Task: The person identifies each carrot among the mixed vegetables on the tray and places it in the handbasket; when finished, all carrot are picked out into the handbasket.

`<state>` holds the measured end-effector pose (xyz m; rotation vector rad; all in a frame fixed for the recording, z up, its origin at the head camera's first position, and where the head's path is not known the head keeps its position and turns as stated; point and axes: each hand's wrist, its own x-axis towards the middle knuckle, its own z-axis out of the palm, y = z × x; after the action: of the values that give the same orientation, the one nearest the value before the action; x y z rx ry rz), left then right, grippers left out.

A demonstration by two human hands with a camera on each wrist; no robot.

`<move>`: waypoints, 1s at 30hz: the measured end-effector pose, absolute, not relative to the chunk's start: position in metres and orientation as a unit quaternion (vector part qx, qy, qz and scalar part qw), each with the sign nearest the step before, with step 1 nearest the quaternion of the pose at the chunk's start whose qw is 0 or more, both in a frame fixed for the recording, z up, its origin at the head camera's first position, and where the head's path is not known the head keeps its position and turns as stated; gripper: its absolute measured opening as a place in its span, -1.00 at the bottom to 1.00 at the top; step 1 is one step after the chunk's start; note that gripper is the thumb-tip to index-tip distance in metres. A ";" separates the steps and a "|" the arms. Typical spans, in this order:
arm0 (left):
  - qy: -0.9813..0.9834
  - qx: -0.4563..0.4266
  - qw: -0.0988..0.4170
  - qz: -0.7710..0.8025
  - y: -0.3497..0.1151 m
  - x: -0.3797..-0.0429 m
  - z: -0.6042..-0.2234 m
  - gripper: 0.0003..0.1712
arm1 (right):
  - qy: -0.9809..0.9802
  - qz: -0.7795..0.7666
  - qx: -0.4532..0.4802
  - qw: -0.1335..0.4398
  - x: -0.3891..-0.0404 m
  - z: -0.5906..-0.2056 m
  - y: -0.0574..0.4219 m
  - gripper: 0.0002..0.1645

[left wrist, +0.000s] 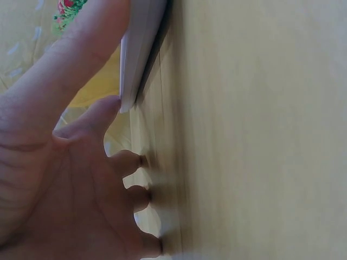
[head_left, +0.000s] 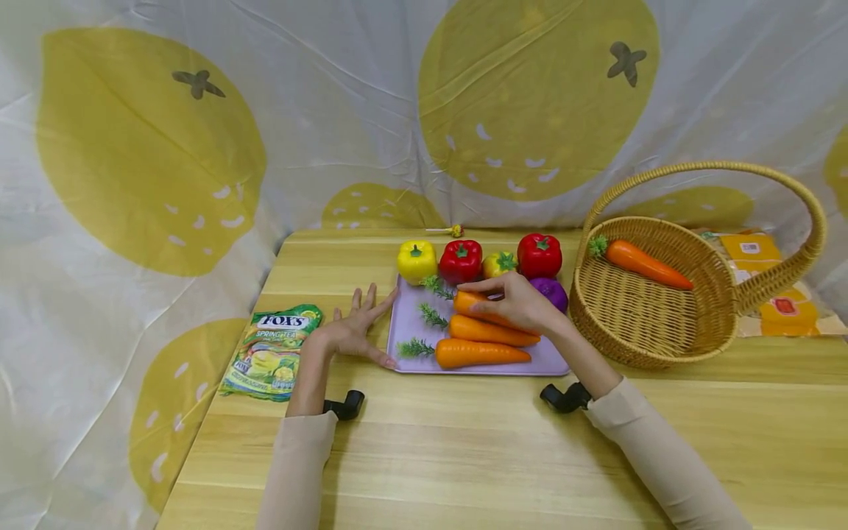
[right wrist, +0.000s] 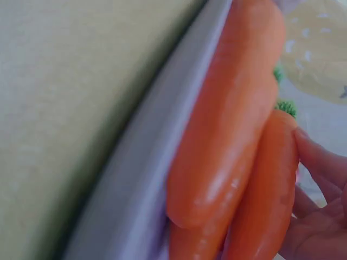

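Observation:
My right hand [head_left: 520, 300] grips the farthest carrot [head_left: 467, 302] of three on the lilac tray [head_left: 414, 293], its thumb and fingers about the thick end. In the right wrist view, fingertips lie against that carrot [right wrist: 265, 189], beside the other carrots. The middle carrot [head_left: 493, 331] and nearest carrot [head_left: 480, 354] lie side by side, green tops to the left. With fingers spread, my left hand [head_left: 351, 331] touches the tray's left edge, thumb at the near corner and index fingertip farther back. The left wrist view shows the other fingertips down on the wooden table [left wrist: 260, 135].
Along the tray's back are a yellow pepper [head_left: 417, 263], red peppers [head_left: 539, 255], a smaller yellow one [head_left: 498, 263] and a purple vegetable [head_left: 550, 293]. Right stands a tall-handled wicker basket [head_left: 629, 324] holding a carrot [head_left: 649, 265]. A green candy bag [head_left: 268, 357] lies left.

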<state>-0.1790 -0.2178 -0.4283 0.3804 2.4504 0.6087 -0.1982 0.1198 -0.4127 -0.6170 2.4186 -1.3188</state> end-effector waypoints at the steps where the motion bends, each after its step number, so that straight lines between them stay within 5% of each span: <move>1: 0.918 0.142 0.290 0.229 -0.218 -0.179 -0.428 0.59 | 0.848 -0.460 -0.212 0.157 -0.198 -0.410 0.121 -0.55; 30: 0.920 0.144 0.287 0.227 -0.217 -0.179 -0.428 0.58 | 0.876 -0.445 -0.140 0.120 -0.172 -0.319 0.220 -0.53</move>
<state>-0.1786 -0.2168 -0.4281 0.3841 2.4574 0.6064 -0.1723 0.2197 -0.3189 -0.4095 2.5611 -1.2994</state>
